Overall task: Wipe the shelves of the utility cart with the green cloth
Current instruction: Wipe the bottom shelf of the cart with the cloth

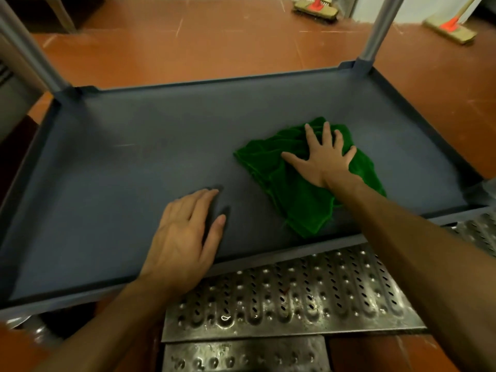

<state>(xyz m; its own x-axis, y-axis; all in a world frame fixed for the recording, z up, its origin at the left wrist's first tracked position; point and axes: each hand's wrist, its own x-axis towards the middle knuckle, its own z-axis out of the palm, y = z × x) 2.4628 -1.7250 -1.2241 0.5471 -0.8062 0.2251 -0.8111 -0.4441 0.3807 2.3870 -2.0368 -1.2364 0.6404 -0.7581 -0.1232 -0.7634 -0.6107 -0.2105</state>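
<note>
**Green cloth pinned flat under the right grip on the cart shelf**

Green cloth, a plush, fuzzy fabric with stitched edges, lies crumpled in loose folds on the shelf. It sits directly beneath the right grip and spills out past it on every side, most of it toward the wrist and the near rim. The right grip is wide: its fingers are straight and splayed, and the palm presses down on the fabric without curling round it.

The left grip is also wide and holds nothing. Its palm lies over the near rim, with straight fingers flat on bare shelf. It is left of the cloth and apart from it.

The shelf is a shallow rectangular tray of matte, dark blue-grey plastic with a low raised rim, and the cloth is the only thing in it. Round grey posts rise from moulded sockets at the two corners beyond the grips, one far right and one far left.

Below the forearms, on the near side of the rim, lie shiny metal grates punched with rows of oval slots and dimples. Beyond the cart, on the scuffed red-brown floor, stand two brushes with orange sockets.
</note>
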